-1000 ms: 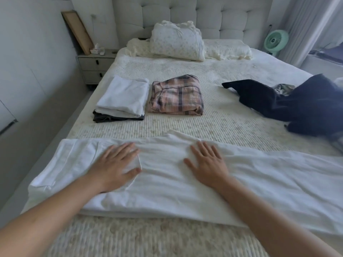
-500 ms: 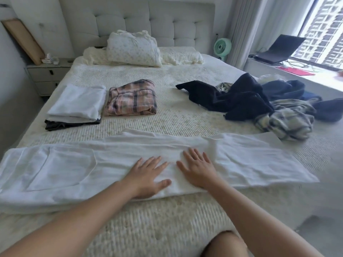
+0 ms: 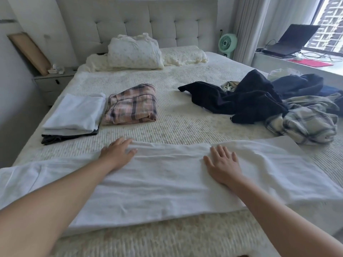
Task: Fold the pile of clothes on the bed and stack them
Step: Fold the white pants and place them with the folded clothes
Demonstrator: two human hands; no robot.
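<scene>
A long white garment (image 3: 163,184) lies flat across the near part of the bed (image 3: 185,127). My left hand (image 3: 117,153) rests flat on its far edge, left of centre, fingers straight. My right hand (image 3: 222,164) presses flat on it further right, fingers spread. Behind them on the left sits a stack of folded white and dark clothes (image 3: 74,115), with a folded pink plaid piece (image 3: 131,105) beside it. A loose pile of dark navy clothes (image 3: 250,97) and a crumpled grey plaid garment (image 3: 304,123) lies on the right.
Pillows (image 3: 135,52) lean against the tufted headboard. A nightstand (image 3: 53,82) stands at the left. A green fan (image 3: 227,43) stands by the curtain, and a laptop (image 3: 293,41) sits on the window ledge at right.
My hands have spread apart on the white garment: the left one slid left and farther up, the right one slid right. The view has shifted a little.
</scene>
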